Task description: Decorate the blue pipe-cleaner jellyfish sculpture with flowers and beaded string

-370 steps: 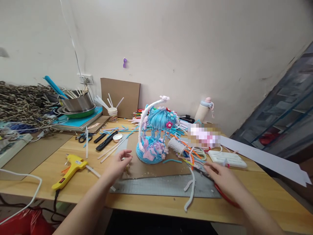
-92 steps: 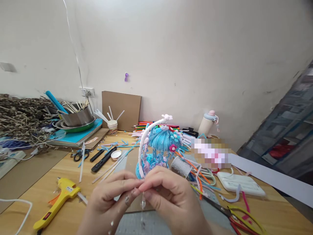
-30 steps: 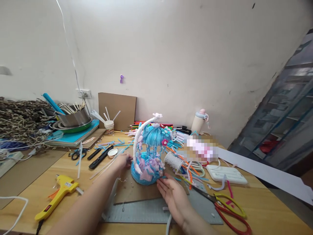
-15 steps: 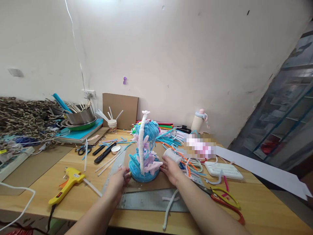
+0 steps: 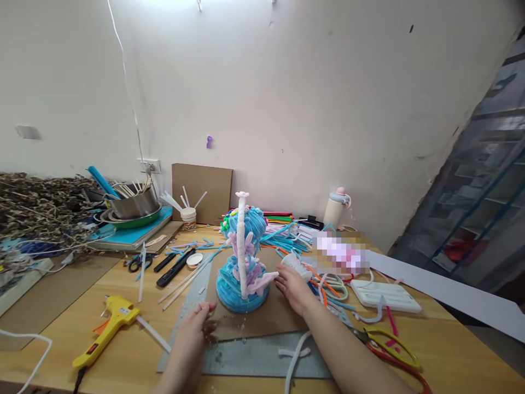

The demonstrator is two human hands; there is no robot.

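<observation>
A blue and pink pipe-cleaner model (image 5: 243, 262) with a white fuzzy arch stands on a brown cardboard sheet (image 5: 270, 317), which lies on a grey cutting mat (image 5: 254, 361). My left hand (image 5: 197, 328) rests at the cardboard's front left corner, its fingers curled down onto the edge. My right hand (image 5: 293, 285) lies beside the model's right side, fingers stretched toward its blue base and touching or nearly touching it. Neither hand visibly holds anything.
A yellow glue gun (image 5: 106, 328) lies at the left front. Scissors with red and yellow handles (image 5: 389, 350) lie at the right. Loose pipe cleaners (image 5: 328, 284), a white spool (image 5: 296, 264), a white case (image 5: 385, 294), black cutters (image 5: 176, 267) and a metal pot (image 5: 131, 203) crowd the table.
The model was turned, so the white arch now faces me edge-on. My left hand slid back from the base to the cardboard's corner. My right hand stayed at the model's right side.
</observation>
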